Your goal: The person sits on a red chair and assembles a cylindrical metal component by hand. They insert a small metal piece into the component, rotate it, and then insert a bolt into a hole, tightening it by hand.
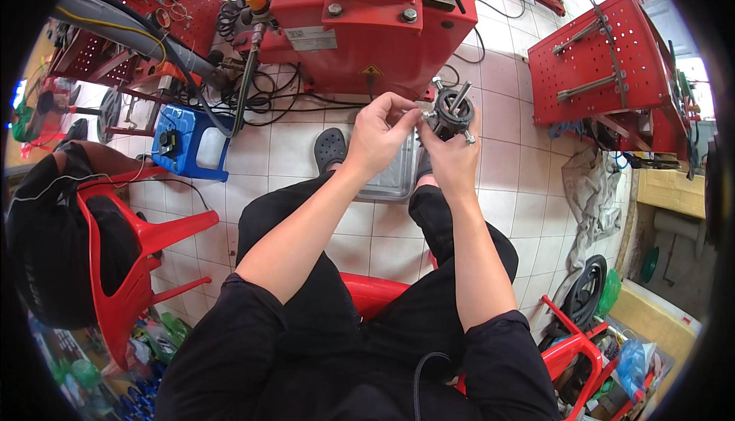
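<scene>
My right hand (454, 159) is closed around a dark, ring-shaped metal part (453, 112) with several bright bolts sticking out of its sides. A steel rod (461, 95) rises at a slant from its middle. On the part's left side, the thumb and fingers of my left hand (377, 136) pinch a small silvery bolt (426, 114); its far end is hidden by the fingertips. Both hands are above a grey, see-through plastic tray (392, 193) on the floor between my feet.
A large red machine (367, 69) stands just ahead, cables on the floor beside it. At left are a blue plastic stool (187, 145) and a person by a red chair (115, 226). A red perforated rack (582, 61) and crumpled grey cloth (589, 191) are at right.
</scene>
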`<state>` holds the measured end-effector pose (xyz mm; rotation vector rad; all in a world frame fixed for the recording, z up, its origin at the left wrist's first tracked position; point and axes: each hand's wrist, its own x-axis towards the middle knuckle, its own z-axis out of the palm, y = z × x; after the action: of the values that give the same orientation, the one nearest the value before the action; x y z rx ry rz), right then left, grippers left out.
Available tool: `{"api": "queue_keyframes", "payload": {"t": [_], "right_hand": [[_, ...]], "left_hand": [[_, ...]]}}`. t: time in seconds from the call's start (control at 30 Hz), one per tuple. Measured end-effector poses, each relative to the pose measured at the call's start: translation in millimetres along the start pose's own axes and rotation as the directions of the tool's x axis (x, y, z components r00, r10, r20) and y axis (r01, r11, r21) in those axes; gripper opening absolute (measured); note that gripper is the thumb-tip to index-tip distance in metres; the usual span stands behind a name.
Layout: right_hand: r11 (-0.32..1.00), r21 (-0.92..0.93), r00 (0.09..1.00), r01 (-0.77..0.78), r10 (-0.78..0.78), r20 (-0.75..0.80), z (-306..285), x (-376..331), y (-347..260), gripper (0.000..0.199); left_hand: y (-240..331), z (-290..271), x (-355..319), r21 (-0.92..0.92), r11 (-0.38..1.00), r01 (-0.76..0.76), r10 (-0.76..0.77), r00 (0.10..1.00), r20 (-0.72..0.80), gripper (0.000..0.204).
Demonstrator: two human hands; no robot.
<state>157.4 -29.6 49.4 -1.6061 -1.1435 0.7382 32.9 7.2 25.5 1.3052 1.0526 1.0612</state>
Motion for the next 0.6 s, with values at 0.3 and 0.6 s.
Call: {"api": "queue_keyframes", "payload": {"t": [0.3, 0.6], "right_hand": [[0.965, 0.12, 0.967, -0.234, 0.217, 0.136, -5.1, 8.1, 5.6, 0.033], [0.893, 0.291, 0.933, -0.343, 0.289, 0.214, -6.7, 8.5, 9.2, 0.022]], "left_hand": [[-14.6, -5.7, 6.9, -0.035, 0.973, 0.23, -0.227, 0.971, 0.072, 0.052], [-17.1, -5.5, 8.1, -0.051, 0.957, 0.286, -0.279, 0.954, 0.11, 0.055]]}}
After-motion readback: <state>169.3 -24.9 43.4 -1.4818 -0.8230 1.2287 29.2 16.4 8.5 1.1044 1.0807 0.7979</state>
